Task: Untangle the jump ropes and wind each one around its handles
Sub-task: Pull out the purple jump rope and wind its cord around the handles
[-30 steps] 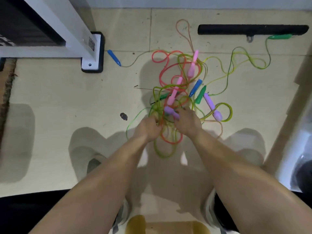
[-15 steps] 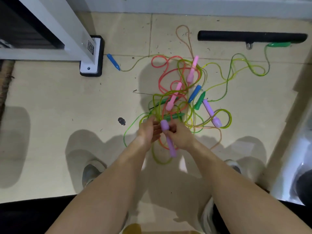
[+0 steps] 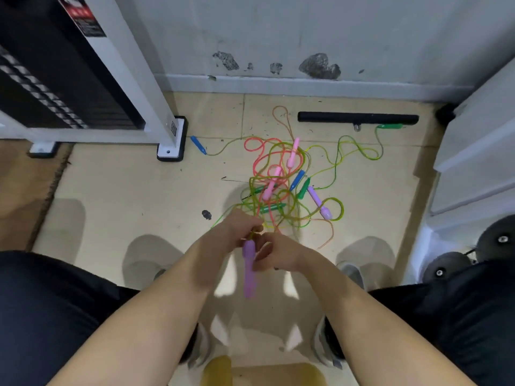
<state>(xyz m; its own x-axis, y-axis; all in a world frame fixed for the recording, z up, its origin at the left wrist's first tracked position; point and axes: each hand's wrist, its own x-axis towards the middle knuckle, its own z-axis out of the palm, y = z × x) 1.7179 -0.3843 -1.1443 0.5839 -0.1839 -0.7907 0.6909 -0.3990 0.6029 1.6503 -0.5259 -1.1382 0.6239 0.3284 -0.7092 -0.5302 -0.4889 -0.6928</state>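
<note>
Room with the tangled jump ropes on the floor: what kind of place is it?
Probably a small gym corner. You can see a weight machine with stacked plates, a black pull bar, and what look like dumbbells.

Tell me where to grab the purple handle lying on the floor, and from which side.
Pinch the purple handle across its slim middle shaft, coming from above. It lies flat and diagonal; its far tip crowds a green handle, and a yellow-green loop rings its bulbous near end.
</note>
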